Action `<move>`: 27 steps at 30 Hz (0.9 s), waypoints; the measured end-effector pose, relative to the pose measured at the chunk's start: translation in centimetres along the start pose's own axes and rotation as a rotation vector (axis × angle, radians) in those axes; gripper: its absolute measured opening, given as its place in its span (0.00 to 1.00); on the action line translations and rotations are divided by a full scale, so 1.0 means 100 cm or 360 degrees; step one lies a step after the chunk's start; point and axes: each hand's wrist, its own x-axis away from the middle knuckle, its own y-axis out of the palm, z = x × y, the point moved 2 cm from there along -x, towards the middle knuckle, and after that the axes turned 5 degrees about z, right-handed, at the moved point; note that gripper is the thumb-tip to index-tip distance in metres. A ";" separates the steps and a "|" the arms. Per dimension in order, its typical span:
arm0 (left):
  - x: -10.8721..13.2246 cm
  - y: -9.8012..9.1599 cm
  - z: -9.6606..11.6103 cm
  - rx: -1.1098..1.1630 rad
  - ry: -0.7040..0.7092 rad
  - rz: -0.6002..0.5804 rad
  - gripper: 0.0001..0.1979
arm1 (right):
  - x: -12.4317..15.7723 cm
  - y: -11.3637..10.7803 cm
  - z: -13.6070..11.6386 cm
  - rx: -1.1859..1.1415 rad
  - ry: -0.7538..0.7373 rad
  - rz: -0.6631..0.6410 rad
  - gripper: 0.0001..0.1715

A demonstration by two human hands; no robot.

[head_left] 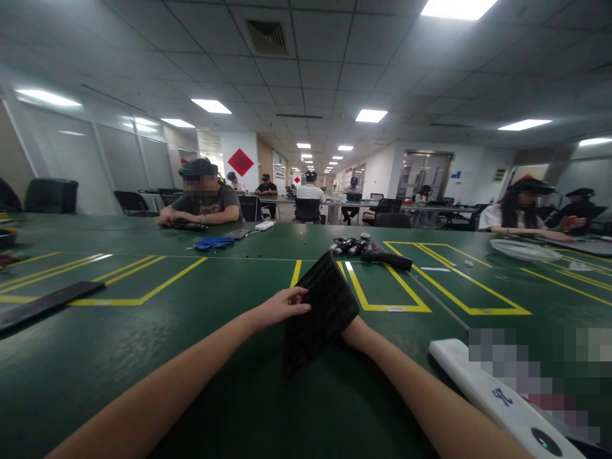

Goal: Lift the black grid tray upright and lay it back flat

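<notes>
A black rectangular panel [327, 299] with a grid of raised squares stands tilted above the green table, straight in front of me. My left hand [282, 306] is at its left edge, thumb and fingers closed against it. Behind the lower right edge is my right hand [357, 333], bearing the panel; its fingers are hidden. Just beyond the panel lie a black-handled tool [387, 256] and a bundle of dark cables [351, 245].
Yellow tape outlines mark the green table [191, 357]. A long dark bar [52, 307] lies at left, a white device [497, 389] numbered 26 at right. Blue gloves [213, 243] and a clear plastic dish [524, 250] lie farther off. People sit across the table.
</notes>
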 end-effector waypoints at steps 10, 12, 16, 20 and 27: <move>0.013 -0.003 0.016 -0.0682 0.0186 0.0389 0.23 | 0.005 0.015 0.014 -0.0102 0.0107 0.0022 0.20; 0.017 -0.003 0.020 -0.0763 0.0225 0.0388 0.23 | 0.008 0.017 0.015 -0.0093 0.0120 0.0018 0.20; 0.017 -0.006 0.023 -0.1007 0.0317 0.0455 0.20 | 0.006 0.017 0.017 -0.0040 0.0123 -0.0023 0.20; 0.012 -0.043 0.016 -0.1224 0.0138 0.0677 0.21 | -0.006 -0.004 0.022 0.0335 0.0209 -0.0053 0.25; 0.033 -0.153 -0.038 -0.1321 -0.0775 0.1102 0.31 | 0.002 -0.069 0.054 0.1615 0.0902 0.0184 0.30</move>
